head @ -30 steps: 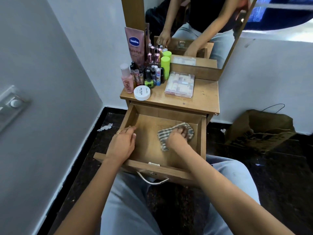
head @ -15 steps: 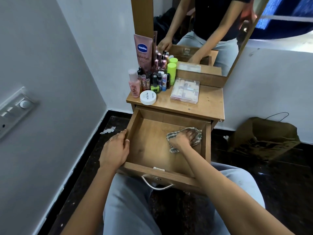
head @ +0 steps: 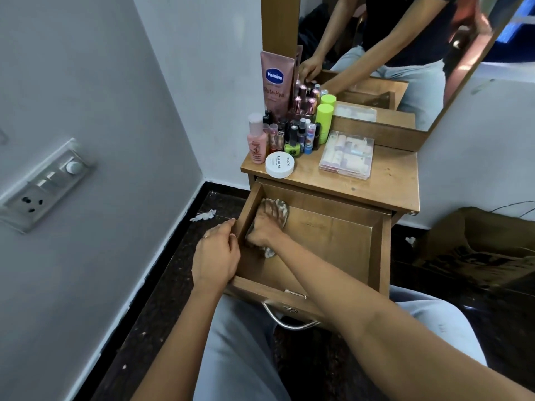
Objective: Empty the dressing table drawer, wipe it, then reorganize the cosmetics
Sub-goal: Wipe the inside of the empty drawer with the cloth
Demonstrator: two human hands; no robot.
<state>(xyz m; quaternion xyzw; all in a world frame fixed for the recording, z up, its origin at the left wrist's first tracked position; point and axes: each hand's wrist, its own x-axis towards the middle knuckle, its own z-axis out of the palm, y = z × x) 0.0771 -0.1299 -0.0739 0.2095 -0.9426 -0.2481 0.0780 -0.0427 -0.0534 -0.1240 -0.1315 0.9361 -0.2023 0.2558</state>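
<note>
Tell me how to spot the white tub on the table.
Look at the wooden table top above the open drawer. At its front left corner, before the crowd of bottles, sits the tub. It is the only flat, round, white thing there.

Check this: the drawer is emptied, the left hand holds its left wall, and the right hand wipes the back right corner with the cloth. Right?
Wrong corner. The head view shows the right hand pressing the cloth into the back left corner of the drawer, beside the left hand, which holds the left wall. The rest stands.
</note>
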